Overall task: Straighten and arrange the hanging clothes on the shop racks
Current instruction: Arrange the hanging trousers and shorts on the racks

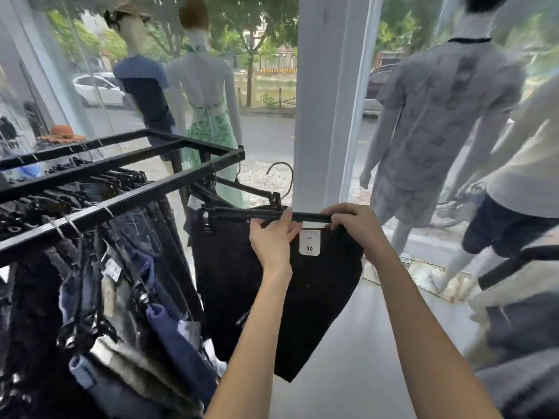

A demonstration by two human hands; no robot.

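A pair of black trousers (236, 282) hangs from a black clip hanger (308, 217), held out in front of the rack's right end. My left hand (272, 237) pinches the waistband just under the hanger bar, beside a white size tag (309, 241). At the bar's right end, my right hand (354, 225) grips the hanger and the cloth under it. The hanger's hook (286, 179) curves up free of any rail. The black metal rack (121, 164) at the left carries several dark and blue jeans (145, 285) on hangers.
A white pillar (326, 101) stands right behind the hanger. Dressed mannequins (435, 122) line the shop window at the back and right. An orange hat (62, 133) lies at the far left. Grey floor (378, 343) spreads under my arms. Dark fabric (526, 373) fills the lower right corner.
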